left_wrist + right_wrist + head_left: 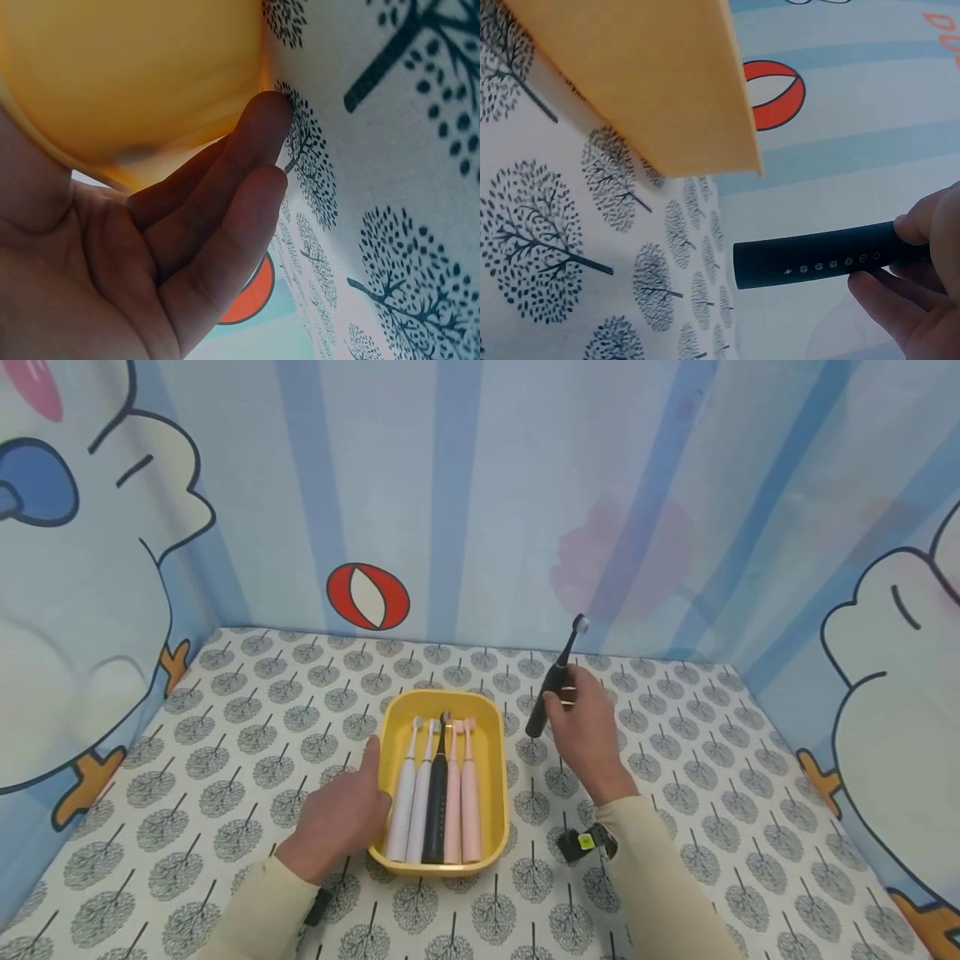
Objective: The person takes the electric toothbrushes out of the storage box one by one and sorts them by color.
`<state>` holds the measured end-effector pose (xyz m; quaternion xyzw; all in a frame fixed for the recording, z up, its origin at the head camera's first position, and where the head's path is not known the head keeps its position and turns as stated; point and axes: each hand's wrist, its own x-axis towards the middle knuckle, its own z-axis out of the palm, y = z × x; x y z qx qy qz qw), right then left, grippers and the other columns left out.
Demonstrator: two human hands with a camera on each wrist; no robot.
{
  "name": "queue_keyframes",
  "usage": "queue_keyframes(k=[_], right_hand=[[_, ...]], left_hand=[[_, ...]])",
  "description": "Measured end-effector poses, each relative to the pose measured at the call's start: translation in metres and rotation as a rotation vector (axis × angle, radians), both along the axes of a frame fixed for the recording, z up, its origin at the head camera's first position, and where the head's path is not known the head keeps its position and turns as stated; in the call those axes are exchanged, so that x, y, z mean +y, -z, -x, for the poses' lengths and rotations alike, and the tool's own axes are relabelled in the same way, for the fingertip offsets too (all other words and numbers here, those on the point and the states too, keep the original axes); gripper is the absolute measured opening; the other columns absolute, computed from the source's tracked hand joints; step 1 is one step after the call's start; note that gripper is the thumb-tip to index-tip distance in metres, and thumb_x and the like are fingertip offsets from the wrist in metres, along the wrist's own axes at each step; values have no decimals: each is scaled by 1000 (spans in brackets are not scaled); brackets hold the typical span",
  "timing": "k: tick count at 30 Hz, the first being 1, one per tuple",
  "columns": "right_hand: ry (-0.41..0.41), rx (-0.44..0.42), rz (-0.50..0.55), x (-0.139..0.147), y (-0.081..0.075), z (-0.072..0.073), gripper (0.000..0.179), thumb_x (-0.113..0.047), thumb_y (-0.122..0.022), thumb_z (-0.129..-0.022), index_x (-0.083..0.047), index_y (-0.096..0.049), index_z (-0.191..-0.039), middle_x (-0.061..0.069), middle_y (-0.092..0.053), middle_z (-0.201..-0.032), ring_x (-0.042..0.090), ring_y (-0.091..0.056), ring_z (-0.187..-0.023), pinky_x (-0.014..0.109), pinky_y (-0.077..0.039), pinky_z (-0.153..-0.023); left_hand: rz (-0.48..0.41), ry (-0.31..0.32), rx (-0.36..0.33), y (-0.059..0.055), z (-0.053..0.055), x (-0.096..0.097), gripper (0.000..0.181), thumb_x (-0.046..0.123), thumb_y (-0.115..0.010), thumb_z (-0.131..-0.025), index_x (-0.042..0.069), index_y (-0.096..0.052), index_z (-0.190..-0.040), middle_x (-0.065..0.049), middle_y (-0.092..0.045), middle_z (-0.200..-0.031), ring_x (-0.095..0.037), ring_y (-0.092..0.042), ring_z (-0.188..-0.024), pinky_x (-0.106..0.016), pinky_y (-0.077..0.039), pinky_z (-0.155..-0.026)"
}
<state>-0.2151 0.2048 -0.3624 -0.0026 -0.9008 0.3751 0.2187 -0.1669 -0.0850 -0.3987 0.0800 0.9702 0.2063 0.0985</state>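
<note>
Right of the yellow tray [491, 777], we find a black toothbrush [547, 695] pinched by the right hand [588, 722], long axis slanted, head up, butt end nearest the tray; the left hand [337, 814], farther off, holds the tray's left side

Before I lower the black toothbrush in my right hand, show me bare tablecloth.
Bare tablecloth lies left of the left hand, right of the right hand, and between the yellow tray and the striped backdrop. Crowded: inside the tray, where five toothbrushes lie side by side.
</note>
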Motion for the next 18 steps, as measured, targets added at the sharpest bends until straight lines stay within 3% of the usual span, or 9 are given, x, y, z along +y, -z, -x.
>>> queue_keyframes(k=[8, 18], right_hand=[[-24, -41, -36, 2, 13, 9, 38, -13, -58, -96, -5, -49, -133, 10, -58, -119, 24, -62, -107, 38, -53, -84], [-59, -61, -6, 1, 26, 16, 39, -13, -59, -96, -4, -49, -134, 9, -58, -120, 24, -60, -108, 37, -51, -88]], left_hand=[[-4, 6, 11, 0, 0, 0, 75, 19, -43, -93, 0, -3, -155, -7, -48, -58, -20, -46, -46, -34, -38, -40], [-22, 1, -16, -1, -1, 0, 76, 20, -42, -95, 3, 1, -155, -8, -49, -59, -21, -46, -46, -35, -39, -40]])
